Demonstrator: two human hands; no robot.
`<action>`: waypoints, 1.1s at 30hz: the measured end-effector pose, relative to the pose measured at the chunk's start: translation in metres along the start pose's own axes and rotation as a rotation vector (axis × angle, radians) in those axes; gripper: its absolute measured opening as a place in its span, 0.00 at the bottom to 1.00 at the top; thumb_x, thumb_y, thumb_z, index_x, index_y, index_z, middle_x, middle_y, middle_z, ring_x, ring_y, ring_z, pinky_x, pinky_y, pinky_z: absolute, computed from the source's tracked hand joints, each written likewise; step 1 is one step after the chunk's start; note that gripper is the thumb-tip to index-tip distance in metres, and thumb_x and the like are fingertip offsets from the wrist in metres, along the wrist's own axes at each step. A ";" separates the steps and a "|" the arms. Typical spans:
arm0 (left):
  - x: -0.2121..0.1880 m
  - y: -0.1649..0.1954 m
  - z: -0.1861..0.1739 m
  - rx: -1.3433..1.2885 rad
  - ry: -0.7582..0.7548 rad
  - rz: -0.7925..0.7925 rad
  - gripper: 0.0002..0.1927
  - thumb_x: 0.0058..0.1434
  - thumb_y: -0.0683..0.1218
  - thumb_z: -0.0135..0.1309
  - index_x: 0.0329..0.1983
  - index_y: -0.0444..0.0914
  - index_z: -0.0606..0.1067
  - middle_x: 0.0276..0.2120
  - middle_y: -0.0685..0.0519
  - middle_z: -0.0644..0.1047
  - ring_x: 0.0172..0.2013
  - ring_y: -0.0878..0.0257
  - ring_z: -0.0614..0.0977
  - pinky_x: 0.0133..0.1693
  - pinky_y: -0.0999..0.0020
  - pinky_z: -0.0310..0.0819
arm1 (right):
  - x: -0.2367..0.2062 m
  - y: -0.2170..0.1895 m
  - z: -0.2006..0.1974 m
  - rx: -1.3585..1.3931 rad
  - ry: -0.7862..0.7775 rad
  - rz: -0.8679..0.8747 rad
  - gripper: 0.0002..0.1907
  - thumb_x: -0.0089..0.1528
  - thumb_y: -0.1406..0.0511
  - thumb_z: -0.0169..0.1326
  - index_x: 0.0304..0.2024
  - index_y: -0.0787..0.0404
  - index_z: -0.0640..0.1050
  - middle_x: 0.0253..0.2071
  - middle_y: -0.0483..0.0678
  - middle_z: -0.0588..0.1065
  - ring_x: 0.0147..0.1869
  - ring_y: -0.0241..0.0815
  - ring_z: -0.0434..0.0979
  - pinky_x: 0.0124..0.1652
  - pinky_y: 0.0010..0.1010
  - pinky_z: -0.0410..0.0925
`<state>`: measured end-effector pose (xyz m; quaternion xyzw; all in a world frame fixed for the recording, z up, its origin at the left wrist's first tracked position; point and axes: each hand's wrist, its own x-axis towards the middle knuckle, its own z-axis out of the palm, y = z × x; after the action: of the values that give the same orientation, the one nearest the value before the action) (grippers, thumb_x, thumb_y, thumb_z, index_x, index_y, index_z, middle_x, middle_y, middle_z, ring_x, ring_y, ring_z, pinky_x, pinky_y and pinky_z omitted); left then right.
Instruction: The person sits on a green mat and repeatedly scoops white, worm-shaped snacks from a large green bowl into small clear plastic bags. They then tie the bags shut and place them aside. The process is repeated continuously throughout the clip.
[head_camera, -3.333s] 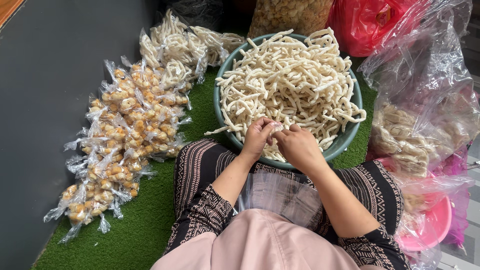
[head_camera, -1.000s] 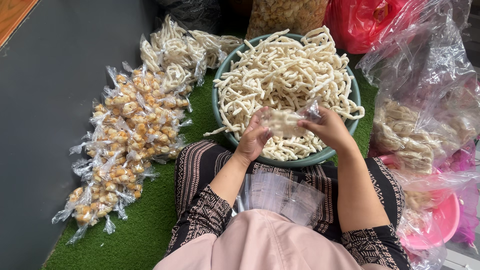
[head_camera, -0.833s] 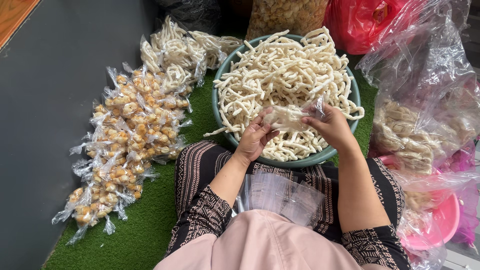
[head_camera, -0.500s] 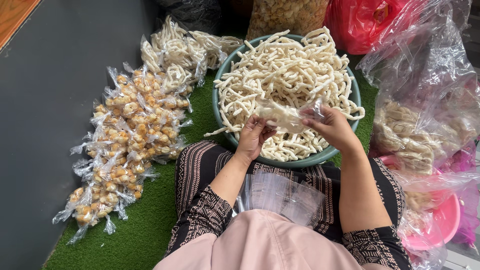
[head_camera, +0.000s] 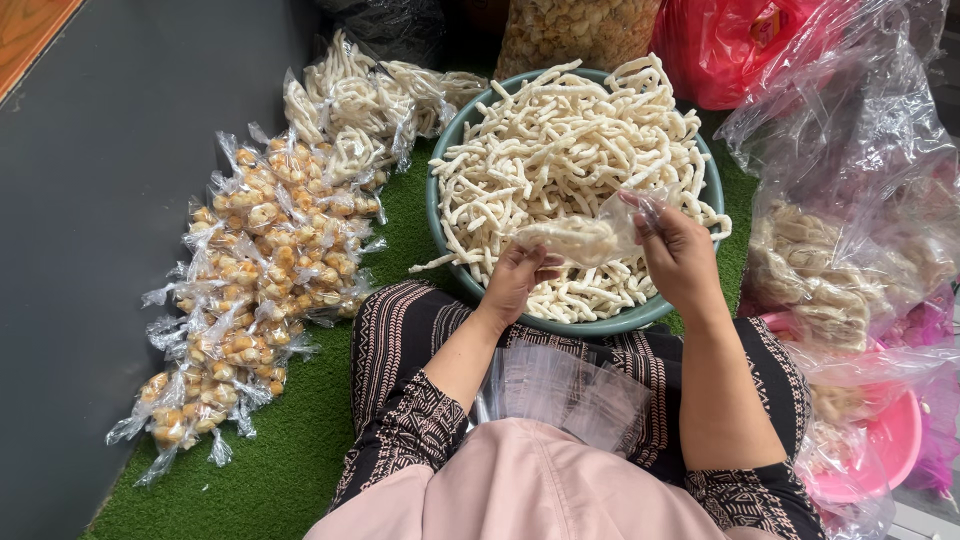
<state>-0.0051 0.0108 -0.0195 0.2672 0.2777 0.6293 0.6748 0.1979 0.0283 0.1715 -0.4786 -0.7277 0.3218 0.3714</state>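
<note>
Two hands over green basin heaped with pale stick crackers. Mid bagging step: small clear bag part-filled, held above basin's near side. Right hand pinching bag mouth, grip closed on plastic; left hand cupped shut under bag. Next likely: twist mouth closed, needs firm pinch, no spill.

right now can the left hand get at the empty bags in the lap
Probably yes: the left hand holds the filled bag just above the empty bags, and nothing lies between, though it would need to let go first.
</note>
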 end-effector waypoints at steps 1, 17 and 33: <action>0.000 -0.001 -0.001 0.040 0.020 0.030 0.09 0.71 0.47 0.53 0.50 0.42 0.77 0.42 0.55 0.81 0.45 0.62 0.83 0.47 0.63 0.78 | 0.001 -0.001 -0.001 0.002 0.007 -0.043 0.16 0.72 0.67 0.51 0.61 0.53 0.79 0.28 0.38 0.69 0.30 0.26 0.62 0.30 0.20 0.60; -0.002 0.006 0.003 0.184 -0.045 0.054 0.29 0.68 0.49 0.55 0.71 0.40 0.65 0.61 0.52 0.70 0.56 0.64 0.70 0.55 0.68 0.66 | -0.022 -0.012 -0.015 -0.330 0.211 -0.372 0.06 0.71 0.69 0.55 0.49 0.59 0.80 0.45 0.52 0.73 0.46 0.44 0.77 0.44 0.38 0.73; -0.015 0.013 0.018 0.409 -0.456 -0.260 0.34 0.59 0.52 0.67 0.66 0.38 0.70 0.51 0.48 0.81 0.47 0.62 0.83 0.51 0.63 0.79 | -0.008 -0.011 0.000 -0.030 -0.053 0.018 0.22 0.68 0.69 0.53 0.65 0.55 0.75 0.42 0.46 0.79 0.35 0.36 0.73 0.35 0.27 0.67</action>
<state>-0.0019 -0.0039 0.0028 0.4935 0.2717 0.3930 0.7267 0.1946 0.0169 0.1790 -0.4817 -0.7378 0.3268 0.3417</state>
